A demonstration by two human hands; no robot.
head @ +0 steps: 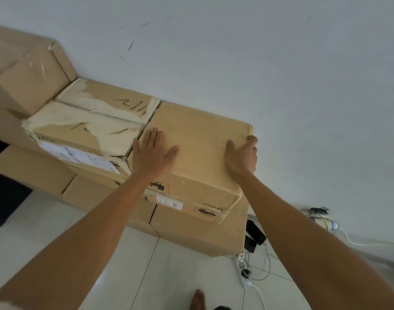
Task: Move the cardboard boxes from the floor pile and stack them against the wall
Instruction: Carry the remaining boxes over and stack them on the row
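**Bare foot on tile, two hands on one box**

Toes of my one visible foot (197, 298) sit on the pale floor tiles (180, 276) at the bottom edge, and both forearms reach up from there. My left hand (151, 151) lies flat on top of the cardboard box (198, 135), fingers (154, 135) straight and spread wide, pressing near its left edge. My right hand (242, 155) is at the box's right edge: thumb on top, the other fingers bent over the corner and gripping it.

That box sits on the upper layer, its far side against the white wall (236, 52), resting on a lower box (198, 233). Just beside it on the left, two taped boxes (106, 101), one behind the other, both with scrawled pen marks. Far left, one taller box (28, 74). Below, I count three boxes on the floor.

Right of the stack: two dark phones (255, 236), one power strip (242, 262), and white cables trailing along the wall.
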